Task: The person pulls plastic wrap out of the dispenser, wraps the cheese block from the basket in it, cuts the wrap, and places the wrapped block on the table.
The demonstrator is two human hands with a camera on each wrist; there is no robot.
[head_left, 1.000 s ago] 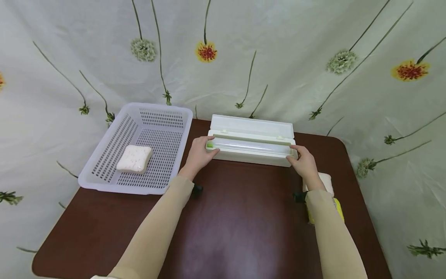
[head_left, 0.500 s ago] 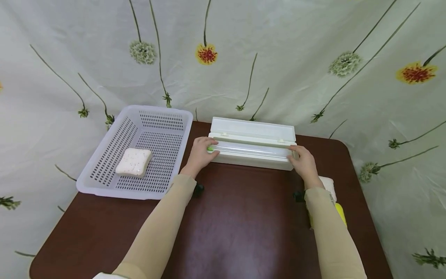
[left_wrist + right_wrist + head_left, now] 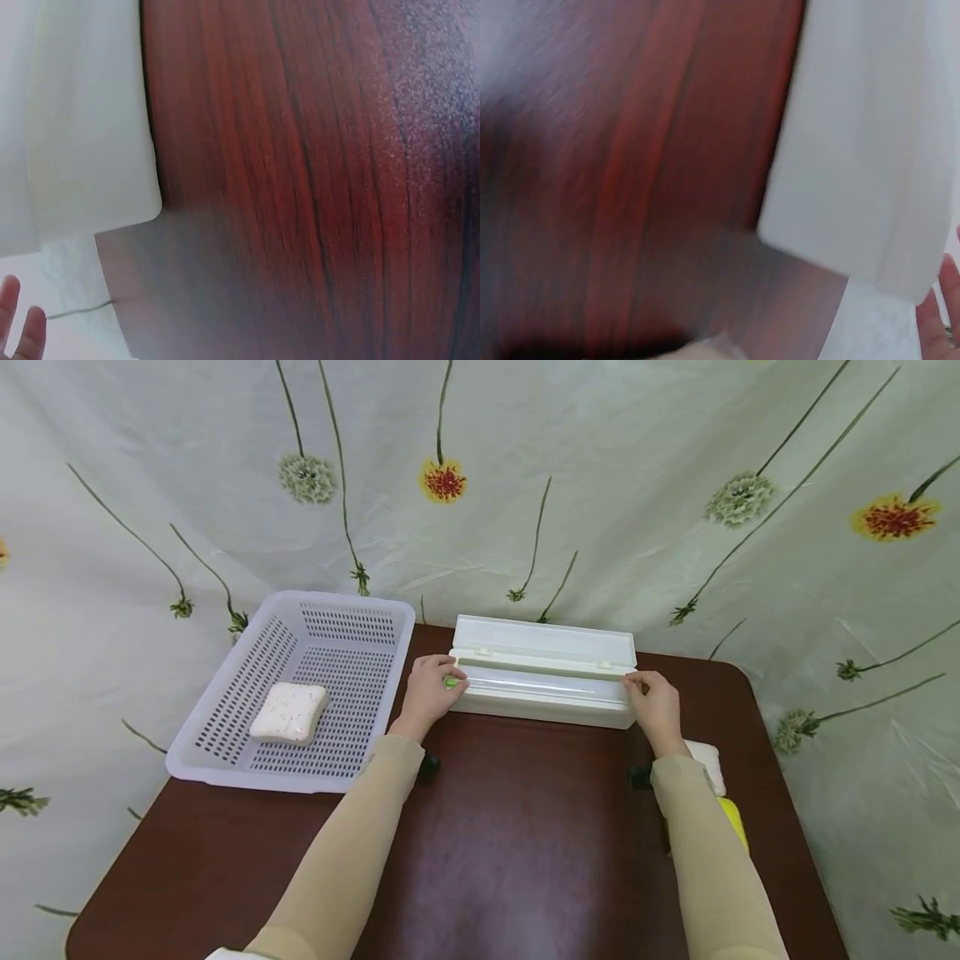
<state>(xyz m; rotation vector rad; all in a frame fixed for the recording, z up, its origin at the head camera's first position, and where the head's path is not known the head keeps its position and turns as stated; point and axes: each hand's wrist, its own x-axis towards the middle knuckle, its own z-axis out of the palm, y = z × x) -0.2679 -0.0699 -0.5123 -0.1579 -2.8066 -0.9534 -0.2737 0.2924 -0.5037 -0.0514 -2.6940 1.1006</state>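
Note:
A long white dispenser box point(image 3: 540, 710) lies at the back of the table, its lid point(image 3: 543, 639) raised. Inside lies a roll of cling film point(image 3: 540, 683), clear and shiny, with a bit of green at its left end. My left hand point(image 3: 429, 693) holds that left end between thumb and fingers. At the other end my right hand point(image 3: 657, 706) pinches the roll's tip with thumb and index finger; the exact contact is hidden. In the wrist views, the box corner point(image 3: 97, 150) shows large, and some fingertips point(image 3: 934, 326) of the right hand appear at the edge.
Left of the box stands a pale lilac perforated basket point(image 3: 180, 760) holding a white speckled sponge-like block point(image 3: 288, 713). A white block point(image 3: 707, 766) and a yellow item point(image 3: 733, 822) lie partly behind the right forearm. A flowered curtain point(image 3: 480, 543) hangs behind the brown table point(image 3: 517, 843).
My right thumb and index finger have drawn closer together and shifted slightly right at the roll's end. The left hand has barely moved. The view has tilted up slightly.

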